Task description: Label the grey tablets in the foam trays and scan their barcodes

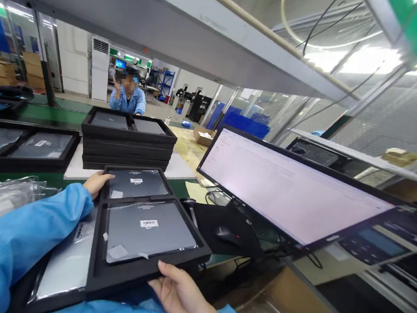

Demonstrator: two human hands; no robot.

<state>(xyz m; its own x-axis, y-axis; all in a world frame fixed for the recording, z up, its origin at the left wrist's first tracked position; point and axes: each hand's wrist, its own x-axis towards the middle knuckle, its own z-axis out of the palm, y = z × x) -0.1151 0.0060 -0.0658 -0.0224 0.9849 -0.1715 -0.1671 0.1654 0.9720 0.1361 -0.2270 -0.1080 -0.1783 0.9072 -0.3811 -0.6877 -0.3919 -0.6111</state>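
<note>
Both my hands grip a black foam tray (126, 279) with two compartments. My left hand (97, 183) is closed on its far left corner, and my right hand (182, 294) pinches the near right edge, thumb on top. Inside the tray lie two plastic-wrapped tablets, a nearer tablet (163, 238) and a farther tablet (150, 183), each with a white barcode label. Beneath the held tray, partly covered, another wrapped tablet (68, 266) rests in a second dark tray. Just beyond my left hand stands a stack of black trays (128, 151).
At left, another black tray (23, 161) holds wrapped tablets beside clear plastic bags (5, 201). A monitor (286, 188) and a mouse (226, 234) are at right. A shelf (204, 43) spans overhead. A person (129, 99) in blue sits across the bench. A cardboard box (297, 303) is low at right.
</note>
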